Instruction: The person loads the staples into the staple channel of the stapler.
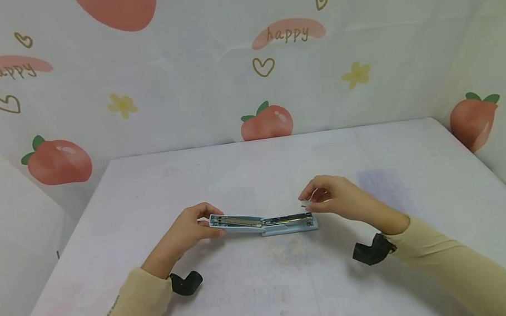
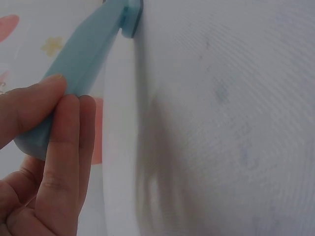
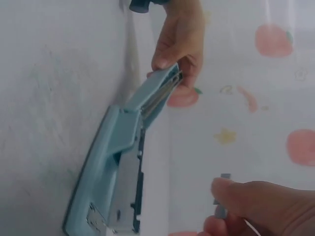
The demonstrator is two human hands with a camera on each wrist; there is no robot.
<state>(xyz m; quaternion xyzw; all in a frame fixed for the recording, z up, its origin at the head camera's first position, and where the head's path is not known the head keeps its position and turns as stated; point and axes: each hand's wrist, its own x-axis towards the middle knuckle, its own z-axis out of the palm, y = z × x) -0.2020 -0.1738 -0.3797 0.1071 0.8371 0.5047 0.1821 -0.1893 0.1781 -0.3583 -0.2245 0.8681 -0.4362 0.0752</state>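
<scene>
A light blue stapler is folded wide open on the table, its metal magazine showing in the right wrist view. Its base lies on the tabletop, while the swung-back upper arm slants up to the left. My left hand grips the end of that arm between thumb and fingers. Just above the magazine's front end, my right hand pinches a small grey strip of staples, mostly covered by the thumb and fingers. The strip is apart from the stapler.
A white-covered table spreads around the stapler. Behind it hangs a pale cloth printed with peaches, flowers and hearts. Black wrist mounts sit under both sleeves, close above the tabletop.
</scene>
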